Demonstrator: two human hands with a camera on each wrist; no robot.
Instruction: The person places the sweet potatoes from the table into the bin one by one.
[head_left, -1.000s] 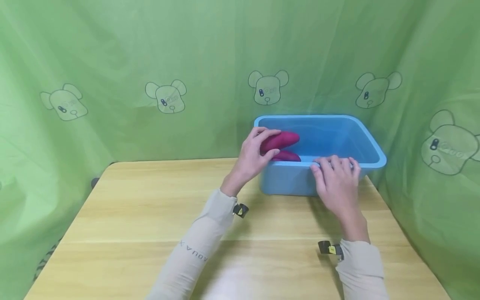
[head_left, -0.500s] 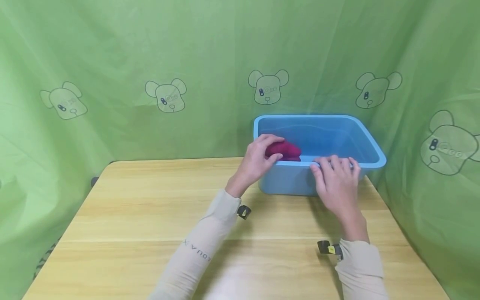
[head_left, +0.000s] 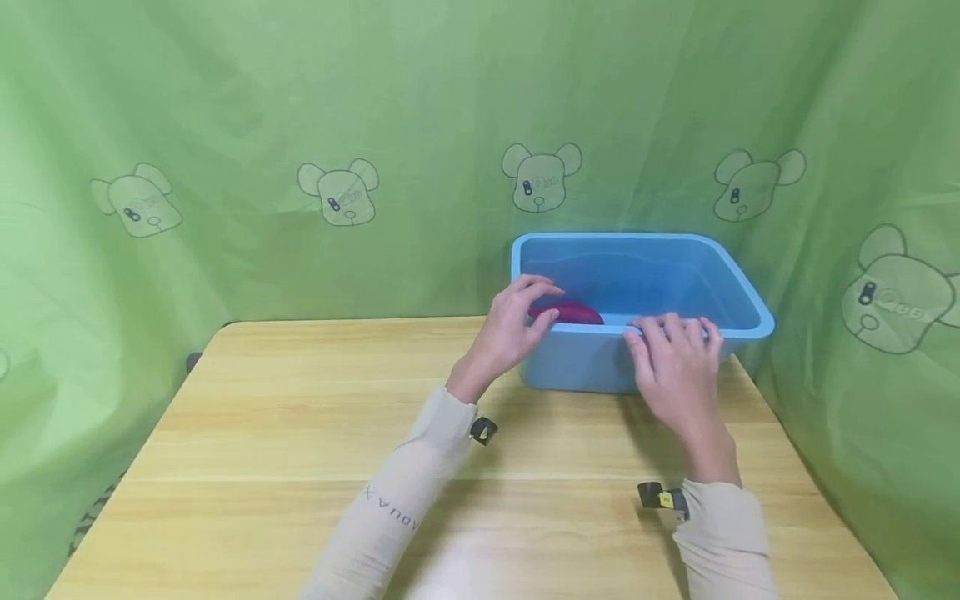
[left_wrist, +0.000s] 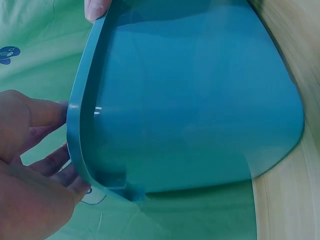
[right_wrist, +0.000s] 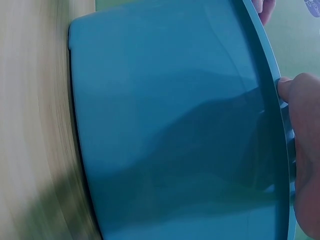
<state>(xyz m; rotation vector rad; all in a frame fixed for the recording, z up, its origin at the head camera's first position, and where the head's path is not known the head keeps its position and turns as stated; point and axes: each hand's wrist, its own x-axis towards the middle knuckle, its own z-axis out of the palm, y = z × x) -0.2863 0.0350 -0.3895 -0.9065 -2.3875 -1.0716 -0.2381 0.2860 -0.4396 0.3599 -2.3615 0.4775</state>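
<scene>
A blue plastic bin (head_left: 577, 364) stands on the table toward the back right. Inside, near its front left corner, shows part of a magenta, elongated, rounded thing (head_left: 576, 313); the front wall hides its lower side. My left hand (head_left: 506, 327) is over that corner with thumb and fingers spread apart and nothing seen between them. The left wrist view has the fingers of this hand (left_wrist: 62, 167) beyond the bin's rim. My right hand (head_left: 678, 375) holds the front rim, its fingers hooked over the edge. In the right wrist view, its thumb (right_wrist: 285, 89) touches the rim.
The bin stands on a light wooden table (head_left: 300, 433). A green curtain (head_left: 420, 100) with bear-face prints surrounds the table at the back and both sides. Close behind the bin hangs the curtain. Both wrists carry small black cameras (head_left: 483, 430).
My left hand lowered a magenta rounded thing into the bin and let it go; its fingers are now apart. My right hand has stayed on the front rim.
</scene>
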